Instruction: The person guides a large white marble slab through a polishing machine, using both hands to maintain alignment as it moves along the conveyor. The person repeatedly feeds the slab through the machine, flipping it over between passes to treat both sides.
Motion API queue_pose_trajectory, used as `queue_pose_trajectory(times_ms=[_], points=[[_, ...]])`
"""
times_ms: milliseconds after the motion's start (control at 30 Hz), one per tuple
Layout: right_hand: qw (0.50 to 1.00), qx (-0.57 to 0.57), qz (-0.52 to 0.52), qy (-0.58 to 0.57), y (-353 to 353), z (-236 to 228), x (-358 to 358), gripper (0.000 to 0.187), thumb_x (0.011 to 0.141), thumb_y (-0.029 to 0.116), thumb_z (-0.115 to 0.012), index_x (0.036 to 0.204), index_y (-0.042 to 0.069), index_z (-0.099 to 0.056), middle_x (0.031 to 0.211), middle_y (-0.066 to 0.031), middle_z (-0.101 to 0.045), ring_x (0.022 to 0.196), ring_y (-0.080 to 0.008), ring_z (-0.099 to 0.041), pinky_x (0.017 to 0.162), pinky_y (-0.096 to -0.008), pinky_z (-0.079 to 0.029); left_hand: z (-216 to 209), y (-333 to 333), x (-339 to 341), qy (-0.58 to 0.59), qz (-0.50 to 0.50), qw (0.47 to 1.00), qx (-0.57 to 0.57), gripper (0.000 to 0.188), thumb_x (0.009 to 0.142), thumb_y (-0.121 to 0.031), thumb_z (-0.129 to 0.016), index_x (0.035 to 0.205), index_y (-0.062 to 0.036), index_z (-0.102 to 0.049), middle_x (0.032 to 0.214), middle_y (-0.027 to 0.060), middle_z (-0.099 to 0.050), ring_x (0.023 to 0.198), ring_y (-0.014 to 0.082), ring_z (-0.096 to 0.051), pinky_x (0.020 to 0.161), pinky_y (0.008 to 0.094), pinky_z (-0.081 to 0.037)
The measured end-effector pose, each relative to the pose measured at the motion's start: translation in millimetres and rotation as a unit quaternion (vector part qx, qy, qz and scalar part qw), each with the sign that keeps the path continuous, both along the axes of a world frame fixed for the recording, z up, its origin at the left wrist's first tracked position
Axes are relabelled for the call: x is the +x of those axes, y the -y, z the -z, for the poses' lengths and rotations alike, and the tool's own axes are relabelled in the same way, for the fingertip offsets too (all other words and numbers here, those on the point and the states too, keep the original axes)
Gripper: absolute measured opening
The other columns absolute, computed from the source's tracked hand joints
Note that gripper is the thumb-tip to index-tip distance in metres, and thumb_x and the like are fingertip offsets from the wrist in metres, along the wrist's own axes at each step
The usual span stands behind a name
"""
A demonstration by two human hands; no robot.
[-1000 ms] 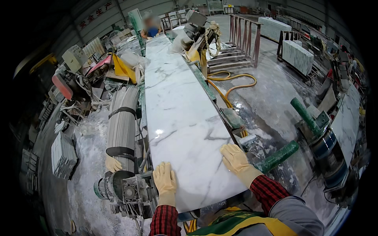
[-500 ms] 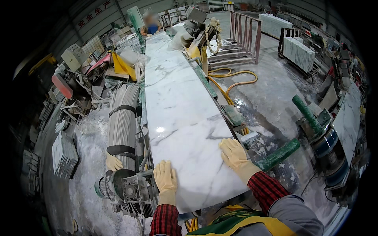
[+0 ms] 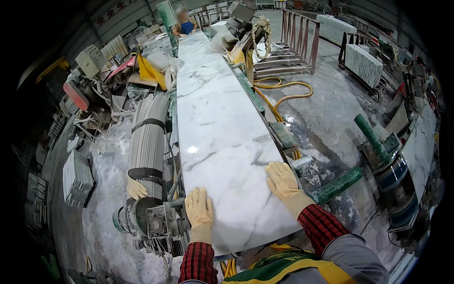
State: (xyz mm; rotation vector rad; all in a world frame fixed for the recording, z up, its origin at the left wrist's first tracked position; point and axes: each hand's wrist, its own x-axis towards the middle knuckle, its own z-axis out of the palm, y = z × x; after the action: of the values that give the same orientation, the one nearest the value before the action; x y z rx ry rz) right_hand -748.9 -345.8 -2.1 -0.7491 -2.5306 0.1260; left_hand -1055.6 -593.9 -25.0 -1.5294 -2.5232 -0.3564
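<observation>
A long white marble slab [image 3: 222, 123] with grey veins runs away from me on a narrow machine bed. My left hand [image 3: 199, 208], in a cream rubber glove, lies on its near left edge with the fingers stretched out flat. On the near right edge rests my right hand [image 3: 283, 180], gloved the same way, fingers extended over the surface. Neither hand is wrapped round anything. A loose cream glove [image 3: 136, 188] hangs left of the slab, beside a motor [image 3: 153, 222]. The slab's underside is hidden.
A bundle of grey strips [image 3: 149, 128] stands along the left side. Green rollers [image 3: 336, 184] jut out at the right, near a yellow hose [image 3: 295, 92]. A machine head [image 3: 239, 28] overhangs the far end, where a person [image 3: 185, 23] in a blue apron stands.
The view has tilted slightly, and more of the person at the far end shows. Both my hands stay flat on the marble slab with almost no shift.
</observation>
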Motion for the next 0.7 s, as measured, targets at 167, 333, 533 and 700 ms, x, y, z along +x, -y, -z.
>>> queue_pose_trajectory(times_ms=[167, 333, 533, 700], points=[[1.000, 0.020, 0.006, -0.012, -2, 10, 3, 0.044, 0.101, 0.027, -0.070, 0.140, 0.007, -0.069, 0.146, -0.0151, -0.068, 0.138, -0.0347, -0.061, 0.121, -0.0525, -0.045, -8, -3, 3, 0.015, 0.006, 1.000, -0.009, 0.054, 0.113, -0.028, -0.065, 0.162, -0.0091, -0.057, 0.169, 0.0234, -0.056, 0.158, 0.0454, -0.048, 0.134, 0.0585, -0.032], [1.000, 0.018, 0.003, -0.026, 0, 10, 3, 0.045, 0.100, 0.025, -0.071, 0.140, 0.006, -0.068, 0.146, -0.0166, -0.068, 0.138, -0.0364, -0.061, 0.121, -0.0537, -0.045, -12, -3, 4, 0.018, 0.006, 1.000, -0.012, 0.054, 0.112, -0.028, -0.066, 0.162, -0.0088, -0.058, 0.168, 0.0226, -0.057, 0.157, 0.0443, -0.048, 0.134, 0.0586, -0.033], [0.998, 0.034, -0.004, -0.049, 4, 3, 4, 0.043, 0.099, 0.023, -0.072, 0.138, 0.005, -0.069, 0.145, -0.0171, -0.069, 0.137, -0.0367, -0.062, 0.120, -0.0535, -0.046, -11, -2, 3, 0.013, -0.001, 1.000, -0.010, 0.054, 0.112, -0.028, -0.067, 0.161, -0.0101, -0.058, 0.169, 0.0210, -0.057, 0.157, 0.0431, -0.048, 0.133, 0.0578, -0.033], [0.999, 0.033, 0.000, -0.041, 5, 3, 5, 0.044, 0.099, 0.023, -0.071, 0.140, 0.005, -0.069, 0.145, -0.0167, -0.069, 0.138, -0.0362, -0.062, 0.121, -0.0526, -0.046, -11, -3, 5, 0.020, -0.004, 1.000, -0.017, 0.054, 0.111, -0.029, -0.067, 0.161, -0.0109, -0.058, 0.169, 0.0203, -0.056, 0.157, 0.0429, -0.048, 0.134, 0.0573, -0.033]])
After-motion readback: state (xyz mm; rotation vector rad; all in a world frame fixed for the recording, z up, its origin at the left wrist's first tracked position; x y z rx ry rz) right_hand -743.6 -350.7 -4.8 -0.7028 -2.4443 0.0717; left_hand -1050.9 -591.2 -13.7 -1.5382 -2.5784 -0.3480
